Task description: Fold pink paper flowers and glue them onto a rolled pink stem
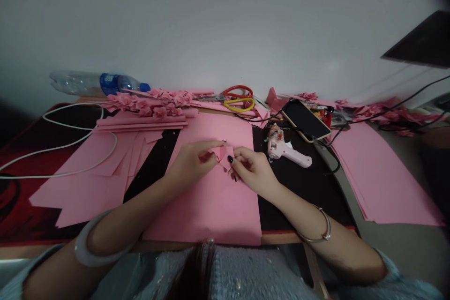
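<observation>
While the left hand (190, 158) pinches one side of the folded paper (223, 152), the right hand (256, 171) grips the other, likely to steady creases above the pink sheet (211, 211); glue gun (281, 148) handily close.

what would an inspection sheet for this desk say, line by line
Surface: black-and-red mat, large pink sheet on top
Things in hand: small folded pink paper
Clutter: paper flowers and scissors at the back; glue gun and phone at right
Hands: left hand and right hand both hold the small folded pink paper
Cables: white cable across loose pink sheets at left; black cable at right
Surroundings: wall behind; plastic bottle lying back left
</observation>
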Motion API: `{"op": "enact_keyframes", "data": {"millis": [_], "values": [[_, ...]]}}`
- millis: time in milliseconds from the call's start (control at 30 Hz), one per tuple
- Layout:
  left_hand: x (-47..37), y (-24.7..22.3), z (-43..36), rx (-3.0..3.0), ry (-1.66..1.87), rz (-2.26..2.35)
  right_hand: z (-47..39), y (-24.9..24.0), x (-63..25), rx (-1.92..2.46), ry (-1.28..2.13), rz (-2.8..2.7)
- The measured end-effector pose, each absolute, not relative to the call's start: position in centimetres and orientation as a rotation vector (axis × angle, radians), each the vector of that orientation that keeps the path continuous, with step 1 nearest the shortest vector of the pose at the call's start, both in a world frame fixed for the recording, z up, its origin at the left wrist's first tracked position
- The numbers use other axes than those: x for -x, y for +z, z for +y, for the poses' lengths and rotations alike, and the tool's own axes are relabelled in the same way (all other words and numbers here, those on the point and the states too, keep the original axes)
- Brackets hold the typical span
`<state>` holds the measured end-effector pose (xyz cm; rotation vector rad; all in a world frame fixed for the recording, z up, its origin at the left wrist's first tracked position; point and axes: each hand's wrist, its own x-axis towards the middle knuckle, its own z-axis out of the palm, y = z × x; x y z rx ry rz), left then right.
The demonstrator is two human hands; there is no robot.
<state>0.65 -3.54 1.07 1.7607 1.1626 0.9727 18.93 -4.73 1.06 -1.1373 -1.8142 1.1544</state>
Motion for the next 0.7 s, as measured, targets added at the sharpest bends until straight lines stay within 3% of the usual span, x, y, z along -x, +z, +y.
{"op": "enact_keyframes", "data": {"millis": [700], "values": [[-1.0,1.76,-3.74,-1.489,1.026,1.162,-4.86,1.18,-19.02,1.139,1.157,-1.8]]}}
